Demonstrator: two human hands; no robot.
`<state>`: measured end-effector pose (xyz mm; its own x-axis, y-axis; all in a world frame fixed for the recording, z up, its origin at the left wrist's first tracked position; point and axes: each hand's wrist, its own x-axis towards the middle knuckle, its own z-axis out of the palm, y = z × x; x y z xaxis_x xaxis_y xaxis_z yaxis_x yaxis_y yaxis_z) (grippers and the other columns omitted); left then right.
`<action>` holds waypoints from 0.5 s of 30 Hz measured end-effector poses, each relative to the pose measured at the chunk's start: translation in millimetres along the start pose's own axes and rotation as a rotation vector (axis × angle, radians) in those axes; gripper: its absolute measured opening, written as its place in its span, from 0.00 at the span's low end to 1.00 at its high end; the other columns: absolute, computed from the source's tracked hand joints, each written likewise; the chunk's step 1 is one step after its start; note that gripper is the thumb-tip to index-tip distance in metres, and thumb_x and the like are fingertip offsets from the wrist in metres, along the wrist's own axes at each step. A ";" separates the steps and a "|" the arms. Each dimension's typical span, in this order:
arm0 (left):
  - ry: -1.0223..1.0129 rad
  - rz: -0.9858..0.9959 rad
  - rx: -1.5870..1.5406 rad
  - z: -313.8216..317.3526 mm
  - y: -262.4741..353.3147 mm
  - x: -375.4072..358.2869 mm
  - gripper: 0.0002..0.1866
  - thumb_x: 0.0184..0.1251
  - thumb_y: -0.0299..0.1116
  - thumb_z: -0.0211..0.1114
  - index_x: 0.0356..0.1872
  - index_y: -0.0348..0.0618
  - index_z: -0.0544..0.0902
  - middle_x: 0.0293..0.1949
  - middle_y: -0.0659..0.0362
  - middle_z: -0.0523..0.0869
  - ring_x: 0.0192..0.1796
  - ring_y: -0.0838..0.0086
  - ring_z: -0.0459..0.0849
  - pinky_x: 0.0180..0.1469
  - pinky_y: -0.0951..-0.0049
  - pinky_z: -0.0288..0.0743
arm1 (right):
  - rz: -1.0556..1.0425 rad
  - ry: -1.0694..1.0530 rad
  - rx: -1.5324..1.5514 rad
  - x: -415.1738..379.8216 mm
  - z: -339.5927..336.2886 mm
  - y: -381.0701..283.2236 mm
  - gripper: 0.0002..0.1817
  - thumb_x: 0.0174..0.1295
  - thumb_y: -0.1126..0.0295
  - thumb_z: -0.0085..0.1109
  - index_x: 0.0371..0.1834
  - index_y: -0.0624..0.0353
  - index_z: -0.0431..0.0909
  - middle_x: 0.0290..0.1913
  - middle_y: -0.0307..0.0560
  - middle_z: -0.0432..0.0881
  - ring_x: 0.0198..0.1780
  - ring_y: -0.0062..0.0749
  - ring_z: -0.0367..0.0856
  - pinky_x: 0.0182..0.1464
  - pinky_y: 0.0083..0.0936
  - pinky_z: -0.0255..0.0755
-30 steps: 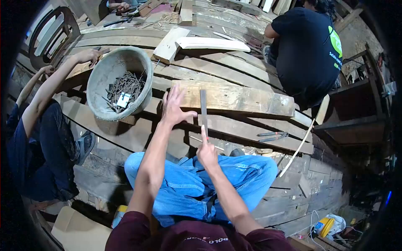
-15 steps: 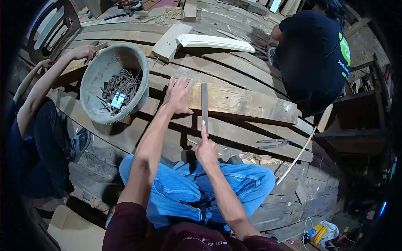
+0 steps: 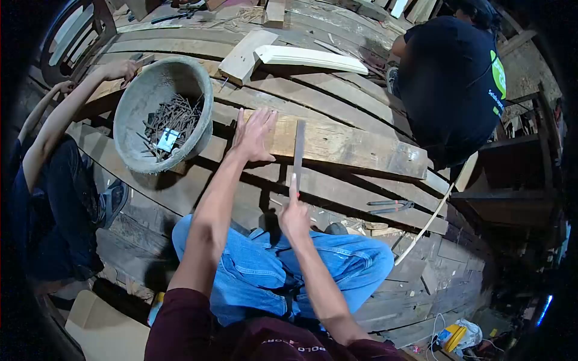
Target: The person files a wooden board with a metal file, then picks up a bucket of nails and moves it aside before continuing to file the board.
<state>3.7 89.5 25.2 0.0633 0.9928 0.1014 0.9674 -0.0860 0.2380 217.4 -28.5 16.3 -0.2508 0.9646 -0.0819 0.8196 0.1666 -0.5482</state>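
With fingers spread, my left hand point(image 3: 256, 137) presses flat on the left end of a thick wooden board point(image 3: 349, 143). My right hand point(image 3: 295, 218) is closed round the handle of a tool with a long, narrow, flat steel blade point(image 3: 299, 147). A bit of red shows at the handle, and my index finger lies along the blade's near end. The blade lies across the board, just right of my left hand. Beyond that hand, a grey bucket point(image 3: 203, 123) tilts toward me, holding many rusty nails point(image 3: 174, 120) and a small light-blue packet point(image 3: 168, 139).
Pliers point(image 3: 391, 206) lie on the slatted planks to the right. Behind the board are a wood block point(image 3: 247, 55) and a pale moulded strip point(image 3: 310, 59). One person point(image 3: 451, 90) sits at the upper right; another person's hand point(image 3: 119, 71) rests by the bucket.
The blade has shifted slightly across the board and tilts a little more to the right. My left hand stays on the board.
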 end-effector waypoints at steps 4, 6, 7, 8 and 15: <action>0.025 0.006 -0.014 -0.4 1.5 -1.2 0.66 0.24 0.54 0.84 0.74 0.47 0.61 0.73 0.49 0.65 0.77 0.58 0.59 0.75 0.34 0.40 | 0.037 -0.016 0.036 -27.7 8.4 4.6 0.47 0.54 0.79 0.53 0.81 0.45 0.48 0.21 0.66 0.78 0.22 0.61 0.80 0.27 0.54 0.74; 0.026 -0.001 0.002 2.3 1.6 -1.3 0.67 0.23 0.54 0.84 0.75 0.48 0.60 0.73 0.48 0.64 0.77 0.57 0.59 0.76 0.35 0.38 | 0.020 -0.002 0.034 -4.8 17.4 7.3 0.47 0.54 0.79 0.54 0.81 0.45 0.48 0.21 0.66 0.79 0.24 0.63 0.80 0.29 0.54 0.75; 0.017 -0.013 0.010 3.3 1.7 -1.3 0.68 0.22 0.54 0.84 0.76 0.48 0.60 0.74 0.48 0.64 0.77 0.57 0.59 0.76 0.36 0.38 | -0.029 0.073 0.008 13.7 16.1 3.2 0.47 0.55 0.78 0.55 0.80 0.45 0.47 0.21 0.68 0.79 0.26 0.64 0.81 0.30 0.55 0.75; 0.012 -0.010 0.002 2.8 1.4 -1.9 0.68 0.22 0.54 0.84 0.76 0.48 0.60 0.74 0.48 0.64 0.77 0.57 0.59 0.76 0.36 0.38 | -0.006 0.044 0.032 28.8 5.2 -4.4 0.47 0.55 0.77 0.56 0.80 0.45 0.47 0.22 0.68 0.79 0.26 0.65 0.81 0.30 0.55 0.75; 0.005 -0.020 -0.004 -3.3 3.2 -0.9 0.66 0.26 0.54 0.83 0.75 0.50 0.60 0.74 0.50 0.64 0.77 0.61 0.58 0.77 0.37 0.39 | 0.056 -0.045 0.025 -12.7 1.6 5.3 0.48 0.53 0.81 0.54 0.81 0.47 0.48 0.20 0.66 0.78 0.24 0.62 0.81 0.30 0.54 0.74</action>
<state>6.0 88.0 29.0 0.0425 0.9939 0.1013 0.9675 -0.0662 0.2440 224.1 -40.2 13.1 -0.2281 0.9620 -0.1504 0.8201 0.1066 -0.5623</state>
